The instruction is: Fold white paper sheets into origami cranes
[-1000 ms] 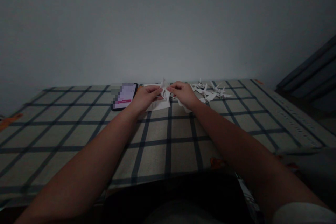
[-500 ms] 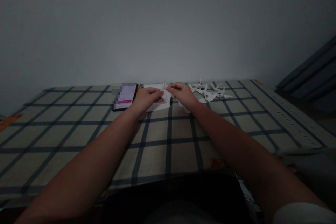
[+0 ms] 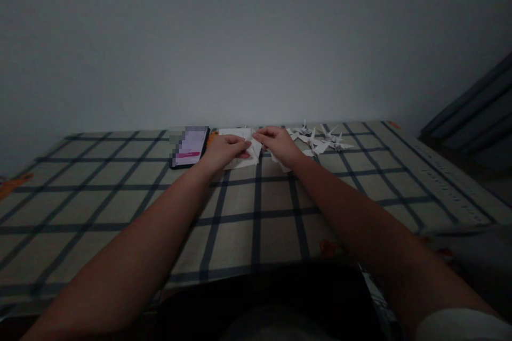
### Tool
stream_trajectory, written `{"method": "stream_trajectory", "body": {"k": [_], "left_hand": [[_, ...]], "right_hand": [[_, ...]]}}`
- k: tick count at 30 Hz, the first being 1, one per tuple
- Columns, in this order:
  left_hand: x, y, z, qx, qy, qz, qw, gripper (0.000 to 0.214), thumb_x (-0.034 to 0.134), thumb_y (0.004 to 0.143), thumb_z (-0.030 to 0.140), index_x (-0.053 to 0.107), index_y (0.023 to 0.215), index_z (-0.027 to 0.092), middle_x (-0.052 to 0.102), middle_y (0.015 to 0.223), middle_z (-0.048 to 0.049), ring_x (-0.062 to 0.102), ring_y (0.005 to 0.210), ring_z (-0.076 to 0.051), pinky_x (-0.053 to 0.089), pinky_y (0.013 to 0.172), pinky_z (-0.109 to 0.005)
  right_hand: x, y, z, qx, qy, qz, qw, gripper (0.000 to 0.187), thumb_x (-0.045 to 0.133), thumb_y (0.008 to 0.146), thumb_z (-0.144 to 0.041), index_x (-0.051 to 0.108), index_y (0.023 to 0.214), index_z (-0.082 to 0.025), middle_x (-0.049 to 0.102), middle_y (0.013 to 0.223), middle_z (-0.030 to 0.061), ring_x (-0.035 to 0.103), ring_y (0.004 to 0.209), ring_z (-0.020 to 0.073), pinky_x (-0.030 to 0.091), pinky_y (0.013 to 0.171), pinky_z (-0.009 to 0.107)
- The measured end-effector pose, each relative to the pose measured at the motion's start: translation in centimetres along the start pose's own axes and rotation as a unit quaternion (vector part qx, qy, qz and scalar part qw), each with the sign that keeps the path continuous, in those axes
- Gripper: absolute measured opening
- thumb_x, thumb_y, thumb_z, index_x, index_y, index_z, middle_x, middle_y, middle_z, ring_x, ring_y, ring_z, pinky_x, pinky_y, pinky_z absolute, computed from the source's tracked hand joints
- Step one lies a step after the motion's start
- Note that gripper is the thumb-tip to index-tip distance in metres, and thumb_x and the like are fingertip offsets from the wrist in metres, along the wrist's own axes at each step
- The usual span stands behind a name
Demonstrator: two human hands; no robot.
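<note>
Between my two hands is a small piece of folded white paper [image 3: 255, 149], pinched from both sides. My left hand [image 3: 226, 150] grips its left side with thumb and fingers closed. From the right, my right hand [image 3: 279, 143] pinches its upper right edge. White paper sheets [image 3: 234, 131] lie flat beneath and behind my left hand. Another bit of white paper [image 3: 281, 165] shows under my right hand, mostly hidden. Several folded paper cranes [image 3: 316, 144] sit in a group just right of my right hand.
A phone [image 3: 190, 146] with a lit, partly pixelated screen lies left of my left hand. A checked cloth [image 3: 240, 208] covers the table. The grey wall [image 3: 256, 37] rises directly behind it. Dark folded fabric [image 3: 480, 117] hangs at the right.
The folded paper's upright tip between my hands has dropped, and the paper now looks flatter. My left hand has shifted very slightly; my right hand stays nearly in place.
</note>
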State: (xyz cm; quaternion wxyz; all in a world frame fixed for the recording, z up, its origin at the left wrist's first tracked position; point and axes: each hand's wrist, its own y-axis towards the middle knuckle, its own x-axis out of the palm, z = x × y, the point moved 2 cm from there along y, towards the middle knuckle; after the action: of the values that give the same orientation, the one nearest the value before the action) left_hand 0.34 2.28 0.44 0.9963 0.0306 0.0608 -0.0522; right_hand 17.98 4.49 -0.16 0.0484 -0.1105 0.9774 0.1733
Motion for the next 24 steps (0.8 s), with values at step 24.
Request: {"method": "stream_trajectory", "body": {"k": [24], "left_hand": [[0.05, -0.19, -0.37, -0.015, 0.072, -0.033, 0.997, 0.026, 0.081, 0.066, 0.038, 0.076, 0.073, 0.014, 0.073, 0.067, -0.0067, 0.064, 0.057, -0.013, 0.046, 0.056, -0.023]], "right_hand": [[-0.42, 0.08, -0.13, -0.047, -0.071, 0.061, 0.995, 0.025, 0.07, 0.082, -0.041, 0.076, 0.083, -0.017, 0.074, 0.081, 0.0049, 0.062, 0.075, 0.0162, 0.048, 0.072, 0.031]]}}
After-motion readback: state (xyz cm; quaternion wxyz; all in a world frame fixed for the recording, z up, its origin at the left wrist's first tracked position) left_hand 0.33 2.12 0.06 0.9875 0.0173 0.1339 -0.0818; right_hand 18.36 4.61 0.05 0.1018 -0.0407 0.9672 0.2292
